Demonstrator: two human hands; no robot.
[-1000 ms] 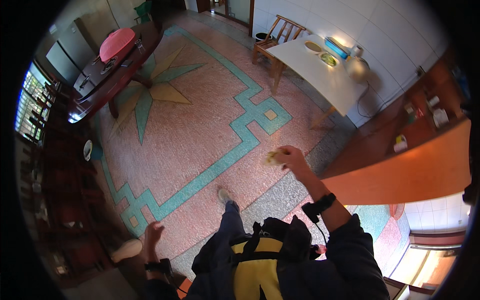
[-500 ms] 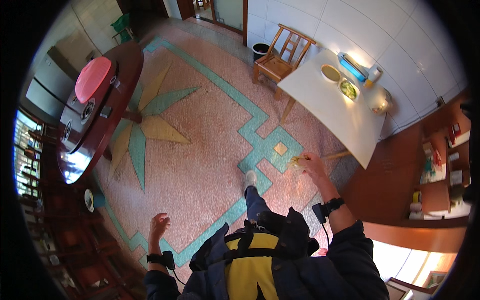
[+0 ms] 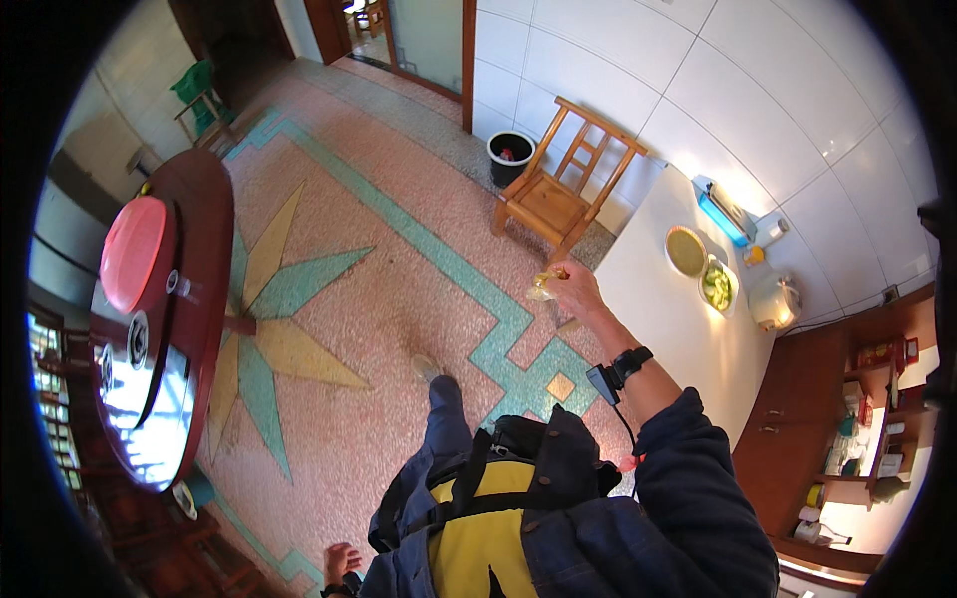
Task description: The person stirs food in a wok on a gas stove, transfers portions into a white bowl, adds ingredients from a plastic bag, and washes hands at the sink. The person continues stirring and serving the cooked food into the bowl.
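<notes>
My right hand [image 3: 576, 289] is closed, pinching a small crumpled, see-through yellowish piece that looks like plastic wrap [image 3: 543, 285]. It reaches forward over the floor, near the left edge of the white table [image 3: 638, 299] and short of the wooden chair [image 3: 551, 204]. Beyond that chair's left side stands a black bin [image 3: 510, 159] with something red in it. Low in the picture hangs my left hand [image 3: 342, 560], fingers loosely bent and apart, holding nothing. One of my feet [image 3: 427, 368] is out in front on the patterned floor.
On the white table are a tan bowl [image 3: 686, 250], a bowl of green pieces [image 3: 717, 287], a blue box [image 3: 725, 217] and a kettle [image 3: 774, 302]. A round dark-red table [image 3: 204, 214] bearing a pink cover [image 3: 134, 254] stands at left. Wooden cabinets [image 3: 788, 409] line the right.
I have walked forward, so the chair, bin and white table are nearer. My right hand has moved forward with the crumpled piece; my left hand has dropped toward the lower edge.
</notes>
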